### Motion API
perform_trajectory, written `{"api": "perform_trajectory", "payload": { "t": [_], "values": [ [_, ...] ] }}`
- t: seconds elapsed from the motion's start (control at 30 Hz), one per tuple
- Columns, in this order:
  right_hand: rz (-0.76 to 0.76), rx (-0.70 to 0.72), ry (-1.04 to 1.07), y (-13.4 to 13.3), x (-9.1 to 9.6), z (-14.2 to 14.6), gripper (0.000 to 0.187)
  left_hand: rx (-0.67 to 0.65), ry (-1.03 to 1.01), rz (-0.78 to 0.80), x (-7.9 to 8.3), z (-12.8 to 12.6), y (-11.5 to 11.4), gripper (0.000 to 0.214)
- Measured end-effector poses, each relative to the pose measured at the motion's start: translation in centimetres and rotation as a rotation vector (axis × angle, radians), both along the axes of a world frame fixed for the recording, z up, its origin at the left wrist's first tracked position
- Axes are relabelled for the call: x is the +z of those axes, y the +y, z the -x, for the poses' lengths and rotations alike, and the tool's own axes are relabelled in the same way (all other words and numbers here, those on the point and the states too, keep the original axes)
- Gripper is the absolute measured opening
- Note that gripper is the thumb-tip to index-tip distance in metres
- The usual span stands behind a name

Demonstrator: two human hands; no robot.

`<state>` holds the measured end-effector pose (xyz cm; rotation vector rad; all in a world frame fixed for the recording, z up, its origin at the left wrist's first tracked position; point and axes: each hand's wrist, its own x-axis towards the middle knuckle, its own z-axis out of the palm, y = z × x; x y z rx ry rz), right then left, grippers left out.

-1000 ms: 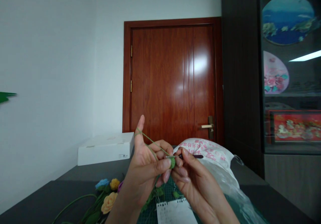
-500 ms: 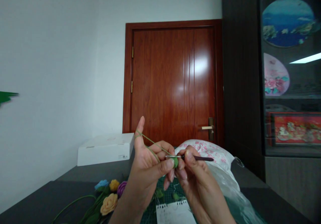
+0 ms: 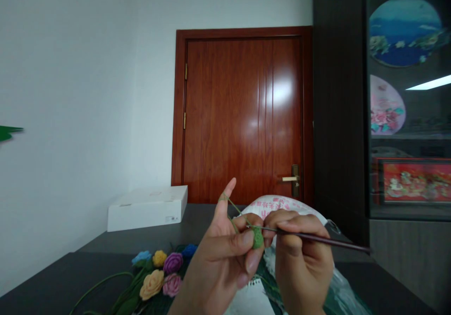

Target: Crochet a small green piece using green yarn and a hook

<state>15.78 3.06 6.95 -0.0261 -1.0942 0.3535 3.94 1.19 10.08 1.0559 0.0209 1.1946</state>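
Between the fingertips of the left hand (image 3: 218, 258), a green crocheted piece (image 3: 258, 237) firmly grasped, green yarn (image 3: 237, 210) looped over the raised index finger (image 3: 225, 195), right hand (image 3: 303, 254) fingers clenched around a long dark-handled crochet hook (image 3: 317, 236), hook tip touching the piece

Soft, even indoor light fills the room, with no hard shadows. A white glare sits on the varnished wooden door (image 3: 243, 117), and a strip of reflected light crosses the glass cabinet (image 3: 405, 117) right of it. Below the door, the left hand (image 3: 218, 258) and right hand (image 3: 303, 258) look dimmer, the green crocheted piece (image 3: 258, 237) and crochet hook (image 3: 317, 235) slightly soft. The wide lens bends the frame's edges.
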Motion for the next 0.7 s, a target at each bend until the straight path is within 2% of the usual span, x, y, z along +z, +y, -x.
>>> {"api": "perform_trajectory", "payload": {
  "t": [0.23, 0.33, 0.4, 0.53, 0.7],
  "values": [
    [0.214, 0.498, 0.024, -0.4, 0.8, -0.2, 0.018, -0.061, -0.002, -0.032, 0.1, 0.3, 0.5, 0.102],
    [0.294, 0.625, 0.021, -0.5, 1.1, -0.1, 0.024, -0.032, 0.002, -0.067, -0.1, 0.4, 1.0, 0.097],
    [0.310, 0.606, 0.005, -0.5, 1.2, 0.1, 0.025, 0.068, 0.039, -0.159, -0.1, 0.4, 1.0, 0.093],
    [0.228, 0.348, -0.060, -0.3, 0.9, 0.4, 0.019, 0.378, 0.123, -0.312, 0.1, 0.4, 0.1, 0.089],
    [0.187, 0.181, -0.057, 0.0, 0.3, 0.3, 0.013, 0.516, 0.145, -0.342, 0.4, -0.2, -0.8, 0.085]
  ]
}}
